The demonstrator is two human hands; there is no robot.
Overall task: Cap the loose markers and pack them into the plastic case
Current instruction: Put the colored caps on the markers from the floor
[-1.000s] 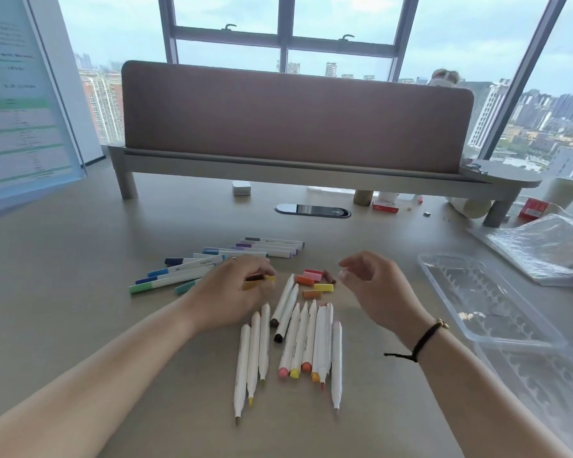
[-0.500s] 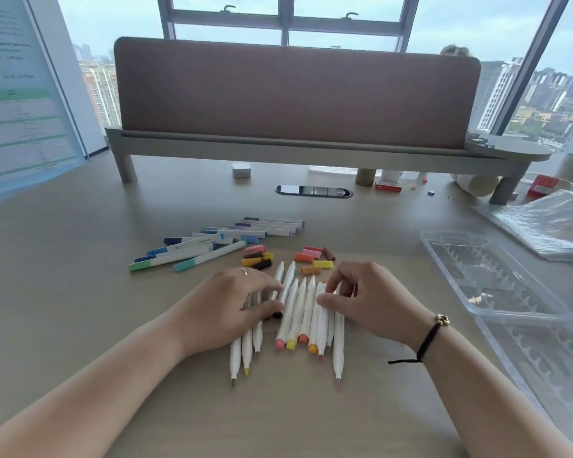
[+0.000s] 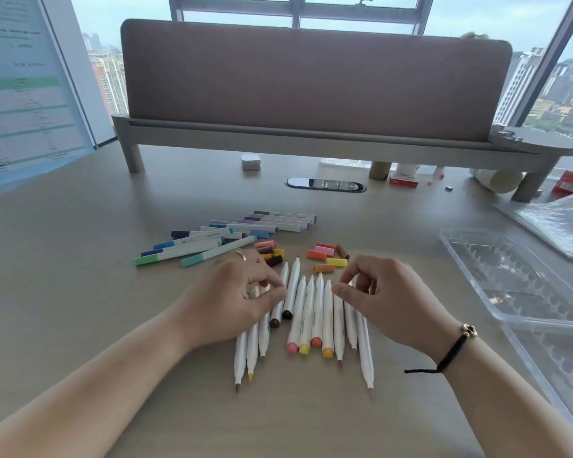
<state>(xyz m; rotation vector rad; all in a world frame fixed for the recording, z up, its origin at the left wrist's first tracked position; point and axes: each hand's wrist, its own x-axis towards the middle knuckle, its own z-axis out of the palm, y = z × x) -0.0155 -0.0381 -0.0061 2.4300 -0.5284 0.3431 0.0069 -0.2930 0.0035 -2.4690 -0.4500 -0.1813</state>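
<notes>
Markers (image 3: pixel 306 312) with white bodies lie side by side on the table (image 3: pixel 80 309), close to the person. Some have a colored end in pink, yellow or orange, and some show bare tips. Small loose caps (image 3: pixel 326 256) in orange, pink, yellow and brown sit just behind the markers. Capped blue and purple markers (image 3: pixel 232 236) lie farther back, to the left. The clear plastic case (image 3: pixel 510 279) lies open, well to the right of the markers. The left hand (image 3: pixel 235 299) rests its curled fingers on the markers. The right hand (image 3: pixel 387 299) hangs over them, fingers loosely bent, holding nothing.
</notes>
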